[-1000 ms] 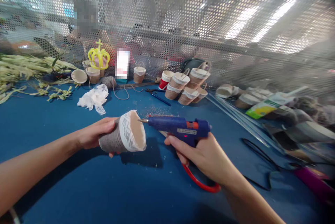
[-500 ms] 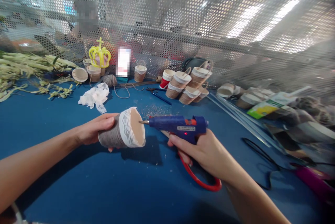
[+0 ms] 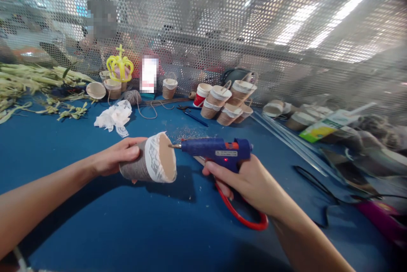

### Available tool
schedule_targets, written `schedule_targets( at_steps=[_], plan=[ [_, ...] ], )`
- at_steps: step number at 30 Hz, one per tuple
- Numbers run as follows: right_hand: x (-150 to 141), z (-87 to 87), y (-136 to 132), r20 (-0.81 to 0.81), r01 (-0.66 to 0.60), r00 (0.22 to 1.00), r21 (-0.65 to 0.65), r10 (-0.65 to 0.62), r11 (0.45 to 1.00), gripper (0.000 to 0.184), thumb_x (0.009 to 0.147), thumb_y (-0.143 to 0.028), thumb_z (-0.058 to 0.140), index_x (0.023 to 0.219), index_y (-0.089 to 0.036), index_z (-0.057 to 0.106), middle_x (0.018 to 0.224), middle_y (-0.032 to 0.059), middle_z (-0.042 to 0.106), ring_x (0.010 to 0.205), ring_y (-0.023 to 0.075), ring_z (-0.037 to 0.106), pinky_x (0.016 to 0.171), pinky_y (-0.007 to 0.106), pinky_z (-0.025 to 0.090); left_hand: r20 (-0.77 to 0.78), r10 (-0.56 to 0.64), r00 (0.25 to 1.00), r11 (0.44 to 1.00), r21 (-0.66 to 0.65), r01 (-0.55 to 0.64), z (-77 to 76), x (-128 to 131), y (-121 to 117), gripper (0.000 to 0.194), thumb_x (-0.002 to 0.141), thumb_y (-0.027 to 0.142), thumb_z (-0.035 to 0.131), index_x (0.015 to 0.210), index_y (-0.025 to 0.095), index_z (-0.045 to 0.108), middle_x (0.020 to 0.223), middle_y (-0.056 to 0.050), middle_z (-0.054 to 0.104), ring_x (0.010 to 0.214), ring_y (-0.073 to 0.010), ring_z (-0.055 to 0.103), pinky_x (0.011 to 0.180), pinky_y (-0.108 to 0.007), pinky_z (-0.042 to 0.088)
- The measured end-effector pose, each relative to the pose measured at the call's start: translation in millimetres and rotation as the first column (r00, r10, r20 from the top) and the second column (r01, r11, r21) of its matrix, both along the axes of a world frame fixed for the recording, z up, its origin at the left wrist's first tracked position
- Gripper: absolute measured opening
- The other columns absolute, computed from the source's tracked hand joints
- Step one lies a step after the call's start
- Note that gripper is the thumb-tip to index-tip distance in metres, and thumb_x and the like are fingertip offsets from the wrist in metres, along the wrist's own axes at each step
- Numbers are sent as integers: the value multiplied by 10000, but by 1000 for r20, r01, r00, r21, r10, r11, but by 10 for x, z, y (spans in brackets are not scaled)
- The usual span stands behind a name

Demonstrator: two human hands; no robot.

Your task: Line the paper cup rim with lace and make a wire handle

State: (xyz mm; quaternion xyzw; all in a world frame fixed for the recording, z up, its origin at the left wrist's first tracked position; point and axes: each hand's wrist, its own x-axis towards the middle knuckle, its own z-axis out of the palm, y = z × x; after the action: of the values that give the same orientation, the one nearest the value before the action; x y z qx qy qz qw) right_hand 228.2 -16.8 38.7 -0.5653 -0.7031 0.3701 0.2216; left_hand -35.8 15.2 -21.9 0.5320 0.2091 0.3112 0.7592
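My left hand (image 3: 122, 156) is closed around a paper cup (image 3: 136, 164) wrapped in grey-brown yarn. The cup lies tilted on its side in the air, its mouth facing right, with a white lace band (image 3: 155, 157) round the rim. My right hand (image 3: 244, 178) grips a blue hot glue gun (image 3: 203, 147) with its small red light lit. The gun's metal nozzle points left, at the cup's open rim; whether it touches I cannot tell. Red-handled scissors (image 3: 244, 221) show under my right hand, partly hidden by it.
White lace (image 3: 114, 115) lies crumpled behind the cup, near a ball of grey yarn (image 3: 132, 97). Several wrapped cups (image 3: 229, 114) are stacked at the back, by pliers (image 3: 186, 108). Clear glue sticks (image 3: 292, 147) lie right. A perforated metal screen (image 3: 197, 17) closes off the back.
The cup has turned slightly in my left hand, its mouth tipping a little lower. The glue gun stays almost where it was, nozzle still at the rim.
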Motion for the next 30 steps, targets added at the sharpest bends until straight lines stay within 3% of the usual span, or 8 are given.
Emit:
schedule_targets(
  at_steps=[5, 8, 13, 19, 24, 30],
  plan=[
    [-1, 15, -5, 58, -13, 998, -6, 13, 1000, 352, 760, -436, 530, 554, -166, 623, 370, -22, 529, 405, 106, 534, 555, 225, 468, -26, 104, 994, 993, 60, -102, -13, -7, 15, 593, 628, 512, 649, 1078, 137, 557, 746, -64, 619, 544, -129, 578, 453, -202, 509],
    [19, 26, -12, 62, -43, 997, -42, 46, 998, 374, 763, -445, 522, 524, -167, 596, 368, -20, 526, 405, 107, 531, 525, 221, 458, -46, 171, 984, 981, 97, -166, -25, -13, 30, 624, 605, 528, 659, 1076, 135, 546, 732, -54, 607, 546, -126, 572, 456, -200, 500],
    [37, 23, -16, 6, -55, 998, -42, 55, 998, 326, 763, -440, 531, 639, -153, 627, 365, -37, 497, 370, 93, 490, 466, 210, 426, -77, 278, 957, 948, 179, -261, -9, -8, 28, 598, 560, 513, 696, 1006, 137, 567, 801, -49, 601, 650, -134, 566, 553, -198, 472],
    [6, 4, -9, 15, 9, 1000, 23, -9, 1000, 327, 773, -426, 523, 644, -148, 638, 393, -24, 523, 387, 95, 500, 493, 216, 442, -136, 271, 953, 946, 223, -238, 4, 6, 11, 621, 524, 548, 692, 971, 133, 573, 828, -59, 599, 716, -166, 547, 613, -231, 442],
    [24, 17, -7, 34, -33, 999, -50, 34, 998, 326, 774, -417, 529, 599, -156, 613, 367, -34, 504, 386, 89, 487, 515, 217, 448, -136, 355, 925, 919, 233, -318, -8, 3, 25, 626, 511, 562, 686, 963, 146, 564, 816, -55, 595, 710, -173, 544, 606, -245, 436],
    [39, 18, 6, -53, -46, 998, -68, 43, 997, 325, 789, -425, 509, 674, -141, 617, 376, -40, 494, 381, 75, 461, 441, 186, 397, -113, 322, 940, 928, 236, -289, -3, 1, 24, 609, 518, 544, 699, 965, 150, 575, 826, -46, 595, 727, -161, 548, 621, -227, 449]
  ],
)
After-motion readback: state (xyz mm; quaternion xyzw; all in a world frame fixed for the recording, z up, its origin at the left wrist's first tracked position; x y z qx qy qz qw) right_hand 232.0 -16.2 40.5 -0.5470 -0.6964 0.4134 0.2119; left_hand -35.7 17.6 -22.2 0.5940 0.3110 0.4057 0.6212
